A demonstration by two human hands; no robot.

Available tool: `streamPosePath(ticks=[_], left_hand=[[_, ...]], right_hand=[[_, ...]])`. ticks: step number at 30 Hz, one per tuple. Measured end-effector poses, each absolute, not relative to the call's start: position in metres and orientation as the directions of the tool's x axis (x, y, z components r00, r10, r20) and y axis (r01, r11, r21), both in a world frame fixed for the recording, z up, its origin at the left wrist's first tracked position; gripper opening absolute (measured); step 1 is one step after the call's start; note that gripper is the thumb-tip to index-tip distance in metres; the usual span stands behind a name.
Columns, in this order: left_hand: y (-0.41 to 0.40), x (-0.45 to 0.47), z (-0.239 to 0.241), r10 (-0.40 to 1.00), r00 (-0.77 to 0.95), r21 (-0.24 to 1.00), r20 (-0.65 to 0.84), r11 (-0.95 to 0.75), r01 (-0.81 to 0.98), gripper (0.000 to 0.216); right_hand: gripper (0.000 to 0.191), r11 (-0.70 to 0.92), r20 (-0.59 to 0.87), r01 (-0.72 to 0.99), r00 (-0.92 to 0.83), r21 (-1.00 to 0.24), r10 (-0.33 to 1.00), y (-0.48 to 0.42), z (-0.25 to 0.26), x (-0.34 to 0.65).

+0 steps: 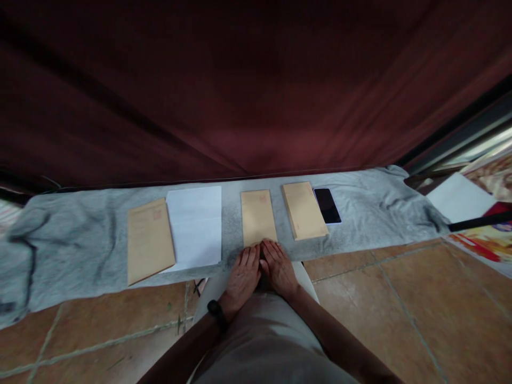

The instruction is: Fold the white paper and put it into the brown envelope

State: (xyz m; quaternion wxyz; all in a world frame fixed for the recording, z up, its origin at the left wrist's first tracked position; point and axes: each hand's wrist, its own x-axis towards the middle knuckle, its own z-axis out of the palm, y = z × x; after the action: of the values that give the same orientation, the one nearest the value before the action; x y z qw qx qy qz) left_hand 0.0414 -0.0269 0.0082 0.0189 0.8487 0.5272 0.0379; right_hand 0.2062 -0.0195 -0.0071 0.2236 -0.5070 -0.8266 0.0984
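A brown paper envelope [258, 216] with a faint reddish mark at its top right lies straight in front of me. My left hand [245, 271] rests at its near end, fingers stretched out flat. Beside it, my right hand [279, 269] lies the same way, its fingertips on the envelope's near edge and its thumb close to my left hand. Nothing shows in either hand. To the right is a stack of brown envelopes [306, 210]. On the left, another brown envelope pile [150, 240] overlaps white paper sheets [194, 226].
A grey cloth [96, 229] covers the narrow surface, with a dark phone [327, 205] by the right stack. A dark red curtain [256, 96] hangs right behind it. Farther right are a white sheet [460, 197] and a colourful printed item [490, 240]. Tiled floor [380, 298] lies below.
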Motion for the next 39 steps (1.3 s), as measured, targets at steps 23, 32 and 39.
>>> streamPosePath(ticks=[23,32,39], left_hand=[[-0.022,0.053,0.015,0.909,0.415,0.068,0.019,-0.416,0.907,0.058],[-0.028,0.043,0.011,0.916,0.399,0.074,0.041,-0.401,0.913,0.06],[-0.027,0.042,0.016,0.918,0.396,0.025,0.029,-0.397,0.918,0.056]], right_hand=[[0.052,0.422,0.293,0.849,-0.335,-0.319,0.895,-0.027,-0.014,0.222],[0.052,0.423,0.313,0.852,-0.329,-0.308,0.891,-0.026,-0.018,0.22],[0.052,0.432,0.358,0.852,-0.32,-0.295,0.877,-0.026,-0.017,0.22]])
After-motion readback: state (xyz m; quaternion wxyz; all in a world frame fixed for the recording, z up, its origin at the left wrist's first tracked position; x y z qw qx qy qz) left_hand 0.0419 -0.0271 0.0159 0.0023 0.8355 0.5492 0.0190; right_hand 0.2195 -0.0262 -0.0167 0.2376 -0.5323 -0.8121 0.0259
